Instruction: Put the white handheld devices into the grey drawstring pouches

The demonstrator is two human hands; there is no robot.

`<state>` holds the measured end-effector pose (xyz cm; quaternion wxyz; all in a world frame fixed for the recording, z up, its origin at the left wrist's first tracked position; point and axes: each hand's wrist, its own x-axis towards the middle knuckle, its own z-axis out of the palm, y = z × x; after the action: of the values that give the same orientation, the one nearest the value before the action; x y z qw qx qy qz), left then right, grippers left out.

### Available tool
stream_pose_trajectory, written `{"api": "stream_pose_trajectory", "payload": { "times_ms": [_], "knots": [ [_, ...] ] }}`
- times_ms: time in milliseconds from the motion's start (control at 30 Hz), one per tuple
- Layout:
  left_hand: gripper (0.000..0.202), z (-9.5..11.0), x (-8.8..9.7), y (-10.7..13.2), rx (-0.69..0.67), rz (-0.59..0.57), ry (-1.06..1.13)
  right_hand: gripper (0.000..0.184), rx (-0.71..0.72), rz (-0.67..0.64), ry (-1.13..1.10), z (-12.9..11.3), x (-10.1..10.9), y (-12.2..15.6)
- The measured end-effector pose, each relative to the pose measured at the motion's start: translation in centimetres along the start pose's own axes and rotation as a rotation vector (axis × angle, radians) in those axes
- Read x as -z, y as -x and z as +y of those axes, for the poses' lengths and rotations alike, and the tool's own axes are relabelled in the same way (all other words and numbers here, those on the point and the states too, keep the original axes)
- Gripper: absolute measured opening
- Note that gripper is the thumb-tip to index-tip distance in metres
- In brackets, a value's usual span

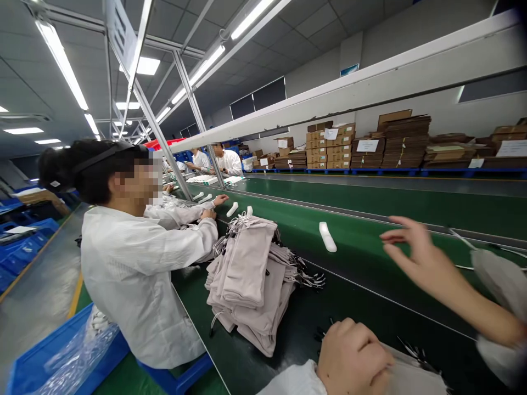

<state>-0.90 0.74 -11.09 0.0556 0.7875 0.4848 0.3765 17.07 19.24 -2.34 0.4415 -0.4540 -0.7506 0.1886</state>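
While the left hand lies clenched on a beige fabric pouch at the near edge of the green belt surface, the right hand stays released above it (fingers spread, holding nothing); a stack of folded beige pouches sits farther along.

A stack of folded beige cloth drawstring bags lies on the left edge of a green conveyor belt, a white moulded foam piece beyond and to its right. A co-worker in a white smock sits left of the stack, and brown cardboard boxes stand past the belt's far edge.
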Motion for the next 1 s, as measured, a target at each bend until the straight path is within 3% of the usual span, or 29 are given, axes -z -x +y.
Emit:
{"api": "stream_pose_trajectory", "payload": {
  "times_ms": [100,200,267,367,433,533,600,667,733,800,900,1000],
  "knots": [
    [0.014,0.7,0.2,-0.6,-0.039,0.079,-0.116,0.065,0.001,-0.314,0.305,1.8,-6.8,-3.3],
    [0.022,1.3,0.6,-1.1,-0.071,0.037,-0.149,0.062,-0.109,-0.471,0.557,3.2,-12.1,-5.5],
    [0.024,1.1,0.8,-1.2,-0.079,-0.008,-0.116,0.054,-0.133,-0.5,0.603,3.7,-14.2,-6.5],
    [0.022,0.0,0.8,-0.8,-0.13,-0.087,-0.005,0.051,-0.082,-0.506,0.628,4.2,-15.1,-7.3],
    [0.027,-0.5,0.6,-0.4,-0.155,-0.115,0.065,0.061,-0.028,-0.503,0.641,4.6,-14.6,-7.1],
    [0.04,-0.3,0.9,-0.4,-0.115,-0.044,0.137,0.066,0.039,-0.471,0.624,5.4,-12.8,-5.9],
    [0.047,0.5,1.7,-0.8,-0.092,-0.024,0.264,0.067,0.02,-0.393,0.436,5.6,-11.1,-4.5],
    [0.05,1.3,2.8,-1.5,-0.059,-0.013,0.468,0.079,-0.07,-0.31,0.047,5.0,-9.0,-2.7],
    [0.05,2.0,3.6,-2.1,0.029,0.029,0.656,0.098,-0.179,-0.253,-0.391,3.5,-6.5,-0.5],
    [0.051,2.4,4.0,-2.5,0.156,0.075,0.765,0.108,-0.251,-0.225,-0.685,1.2,-3.8,1.8],
    [0.052,2.8,4.1,-2.8,0.273,0.077,0.87,0.121,-0.266,-0.287,-0.804,-2.8,-0.4,5.4],
    [0.051,3.3,4.3,-3.1,0.277,0.088,0.951,0.127,-0.257,-0.341,-0.823,-5.9,1.3,8.4]
  ]
}}
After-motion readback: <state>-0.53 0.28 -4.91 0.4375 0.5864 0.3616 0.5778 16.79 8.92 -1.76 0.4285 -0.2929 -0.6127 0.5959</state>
